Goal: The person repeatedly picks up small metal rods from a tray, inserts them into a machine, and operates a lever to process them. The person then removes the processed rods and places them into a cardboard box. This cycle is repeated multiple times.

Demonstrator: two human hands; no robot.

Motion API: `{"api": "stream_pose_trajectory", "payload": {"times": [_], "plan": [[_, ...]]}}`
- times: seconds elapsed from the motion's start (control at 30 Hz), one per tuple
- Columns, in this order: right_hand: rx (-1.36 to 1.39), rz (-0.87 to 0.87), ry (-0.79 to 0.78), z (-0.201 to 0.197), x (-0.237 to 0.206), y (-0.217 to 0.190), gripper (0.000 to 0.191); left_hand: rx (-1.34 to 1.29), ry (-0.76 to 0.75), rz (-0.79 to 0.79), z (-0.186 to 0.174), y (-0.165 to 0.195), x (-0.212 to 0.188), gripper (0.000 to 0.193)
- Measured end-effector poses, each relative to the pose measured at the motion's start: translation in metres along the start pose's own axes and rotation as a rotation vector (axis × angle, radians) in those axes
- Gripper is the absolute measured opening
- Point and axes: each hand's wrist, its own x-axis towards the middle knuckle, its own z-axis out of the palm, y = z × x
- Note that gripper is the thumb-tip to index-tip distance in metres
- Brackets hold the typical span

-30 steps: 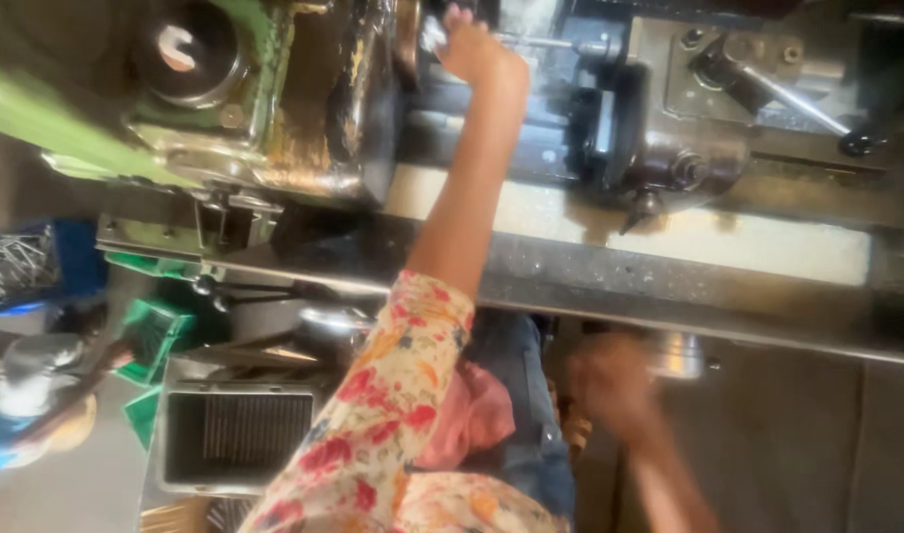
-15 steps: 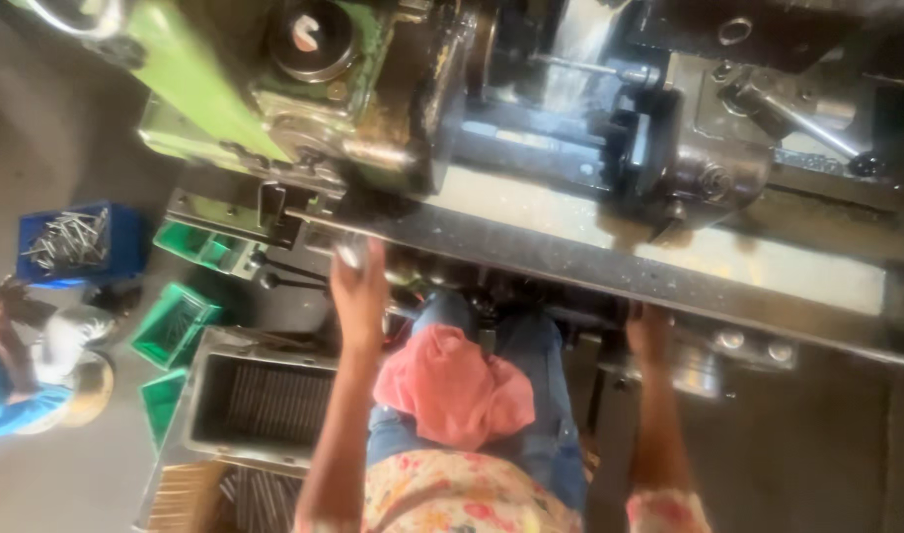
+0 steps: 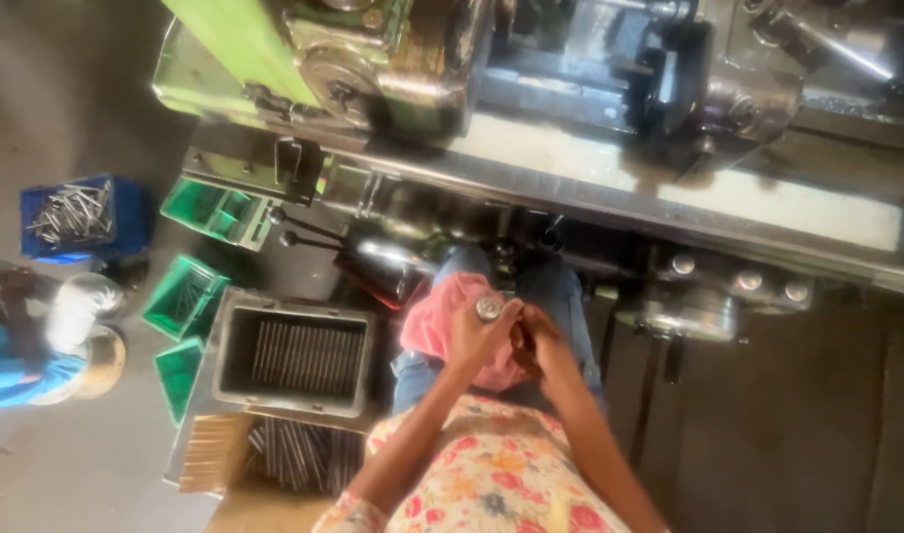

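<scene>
hands together over pink cloth [image 3: 434, 321], left hand [image 3: 477, 336] gripping metal piece [image 3: 489, 308]

— Where do the hands sit?
— Both meet over the lap, the left hand [image 3: 475, 339] touching the right hand [image 3: 539, 347], with a small metal cylinder [image 3: 489, 309] held at the left fingertips. A cloth [image 3: 434, 321] lies on the lap beneath them.

— And ahead of them?
— The lathe [image 3: 531, 89] runs across the far side, its bed [image 3: 669, 192] beyond the knees.

— What lies to the left?
— A metal box of rods [image 3: 292, 355] stands on the floor just beside the left knee. Nearer the person, a cardboard box [image 3: 264, 456] of rods touches it. Further left sit small bins [image 3: 188, 298], and beyond them a crate of metal parts [image 3: 75, 215]. Another person [image 3: 23, 336] sits at the far left edge.
</scene>
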Motion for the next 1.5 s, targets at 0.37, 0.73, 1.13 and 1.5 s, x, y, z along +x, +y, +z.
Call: {"api": "stream_pose_trajectory", "payload": {"times": [0.37,0.73,1.13,1.5], "plan": [[-0.049,0.234,-0.163,-0.013,-0.025,-0.032,0.024,0.466,-0.035,0.758,-0.036,0.035,-0.019,0.027],[-0.595,-0.746,0.273,0.059,-0.046,0.005,0.023,0.060,0.157,0.661,-0.021,-0.004,-0.010,0.018],[-0.810,-0.994,0.208,0.052,-0.038,-0.002,0.022,-0.842,0.174,-0.268,0.010,-0.050,-0.009,0.031],[-1.117,-1.018,0.204,0.000,-0.019,0.002,0.013,0.056,-0.048,-0.093,-0.066,-0.092,-0.032,0.035]]}}
